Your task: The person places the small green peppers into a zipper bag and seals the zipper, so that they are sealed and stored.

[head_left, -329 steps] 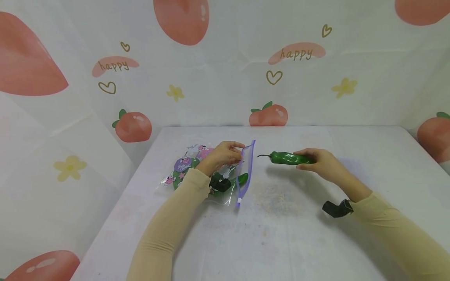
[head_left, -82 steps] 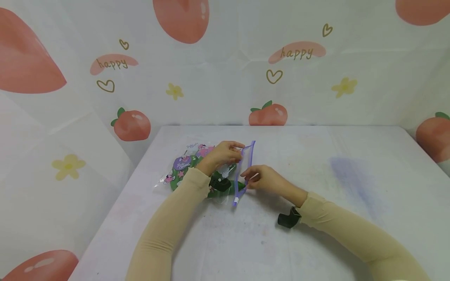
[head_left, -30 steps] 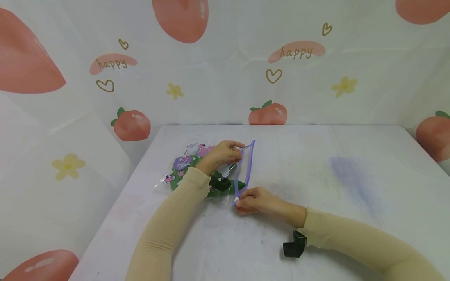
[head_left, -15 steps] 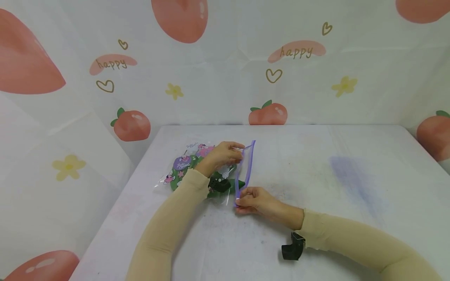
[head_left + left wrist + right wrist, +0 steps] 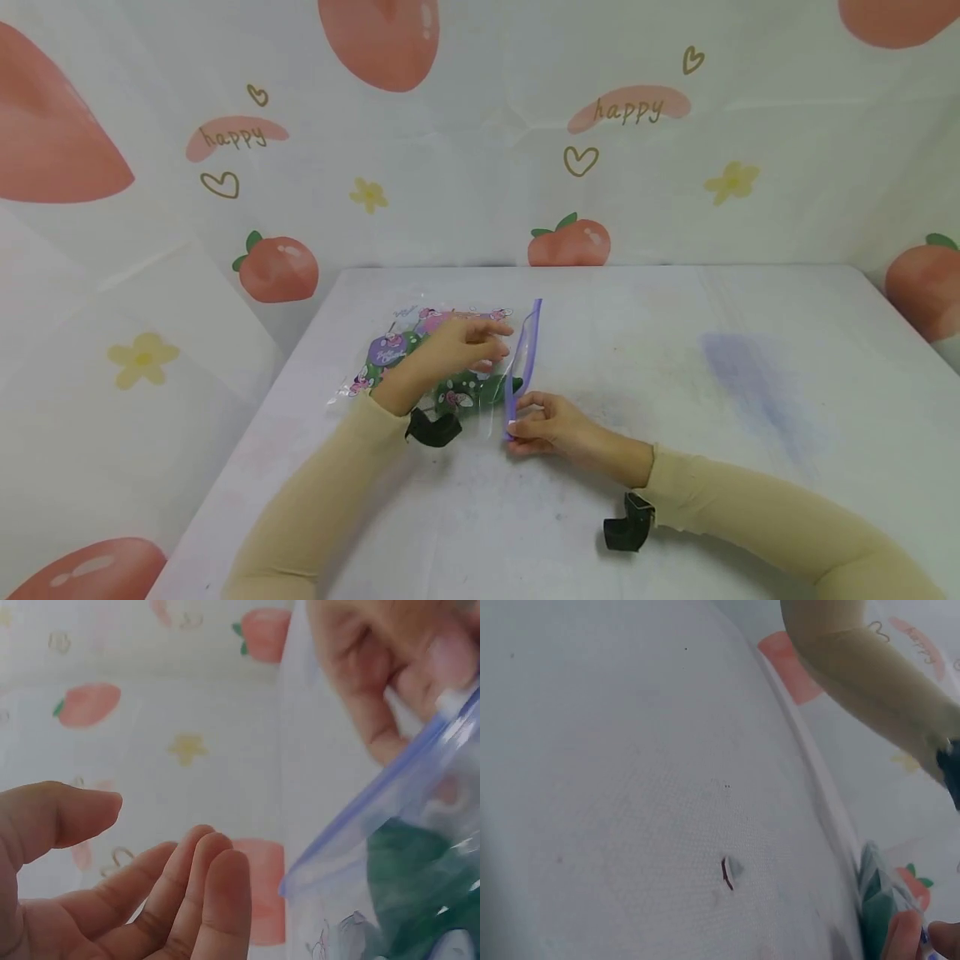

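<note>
A clear zip bag [image 5: 388,352] printed with pink and purple figures lies on the left part of the table. Green peppers [image 5: 487,390] show through its plastic, one with its tip close to the mouth. The purple zip strip [image 5: 532,354] runs along the bag's right side, its two edges standing apart. My right hand [image 5: 555,429] pinches the near end of that strip at the white slider [image 5: 512,427]. Over the bag hovers my left hand [image 5: 453,350]; in the left wrist view its fingers [image 5: 225,892] are spread from the thumb and hold nothing.
The white table [image 5: 675,350] has a faint purple stain [image 5: 750,392] at right. Behind it hangs a cloth [image 5: 480,167] printed with peaches, hearts and flowers. Black wrist-camera mounts [image 5: 628,523] hang below both cuffs.
A pepper held earlier by my right hand is out of it. The right hand has moved to the bag's near corner. My left hand has just let go of the bag's mouth and drawn back left.
</note>
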The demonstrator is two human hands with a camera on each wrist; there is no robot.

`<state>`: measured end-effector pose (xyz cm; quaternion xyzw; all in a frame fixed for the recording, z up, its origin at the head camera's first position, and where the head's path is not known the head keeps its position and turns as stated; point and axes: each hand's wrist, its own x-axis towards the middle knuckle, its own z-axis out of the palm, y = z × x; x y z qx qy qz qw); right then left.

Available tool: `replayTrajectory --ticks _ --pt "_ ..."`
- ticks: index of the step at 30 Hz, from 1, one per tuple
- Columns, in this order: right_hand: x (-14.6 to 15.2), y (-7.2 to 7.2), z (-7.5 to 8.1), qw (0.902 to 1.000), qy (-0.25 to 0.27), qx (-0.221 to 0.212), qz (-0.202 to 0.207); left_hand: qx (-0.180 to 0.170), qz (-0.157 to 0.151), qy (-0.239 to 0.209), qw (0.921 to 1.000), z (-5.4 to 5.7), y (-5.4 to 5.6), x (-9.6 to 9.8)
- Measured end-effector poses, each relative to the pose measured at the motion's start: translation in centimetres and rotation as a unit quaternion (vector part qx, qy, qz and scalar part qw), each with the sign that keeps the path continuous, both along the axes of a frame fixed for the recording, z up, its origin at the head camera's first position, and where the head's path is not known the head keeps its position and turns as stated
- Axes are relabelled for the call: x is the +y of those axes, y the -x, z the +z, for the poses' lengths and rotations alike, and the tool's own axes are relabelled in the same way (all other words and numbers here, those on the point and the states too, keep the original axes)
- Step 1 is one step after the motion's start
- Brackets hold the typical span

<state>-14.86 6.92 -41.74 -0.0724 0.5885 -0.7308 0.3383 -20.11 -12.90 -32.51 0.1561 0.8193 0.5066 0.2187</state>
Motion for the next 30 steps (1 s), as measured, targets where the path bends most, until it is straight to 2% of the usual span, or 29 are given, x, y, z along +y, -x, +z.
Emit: replayTrajectory --ticks 4,8,10,14,18,20,21,22,24,27,30 --pt "0.3 0.2 0.2 0.9999 -0.008 0.01 0.0 0.014 -0.051 0.029 0.9982 0.3 -3.1 -0.7" --pt "0.5 0.3 0.3 0.9997 -0.014 0.02 0.002 -0.023 -0.079 0.038 0.9959 -0.4 -5.4 -1.3" --pt "0.5 0.3 0.3 0.9996 -0.018 0.022 0.0 -0.053 -0.079 0.039 0.9947 -1.1 -6.3 -1.6" --pt "0.5 0.4 0.2 0.9995 -0.019 0.023 -0.006 -0.115 -0.053 0.028 0.9916 -2.9 -7.8 -2.0" --pt "0.6 0.5 0.1 0.9995 -0.019 0.024 -0.006 -0.178 -0.012 -0.023 0.9837 -4.9 -8.9 -2.2" --pt "0.6 0.6 0.0 0.9994 -0.019 0.027 -0.004 -0.214 0.018 -0.074 0.9738 -5.7 -9.3 -2.1" --pt "0.6 0.6 0.0 0.9994 -0.019 0.028 -0.003 -0.232 0.036 -0.105 0.9663 -6.1 -9.6 -2.0" --pt "0.6 0.6 0.0 0.9994 -0.02 0.029 -0.003 -0.249 0.055 -0.138 0.9572 -6.4 -9.8 -1.8" --pt "0.7 0.6 -0.1 0.9993 -0.021 0.03 -0.002 -0.277 0.096 -0.205 0.9338 -7.0 -10.2 -1.3" --pt "0.6 0.6 -0.2 0.9993 -0.023 0.029 -0.002 -0.292 0.147 -0.283 0.9016 -7.6 -10.6 -0.6" --pt "0.6 0.7 -0.2 0.9993 -0.021 0.029 -0.002 -0.291 0.182 -0.329 0.8799 -7.9 -10.5 0.0"
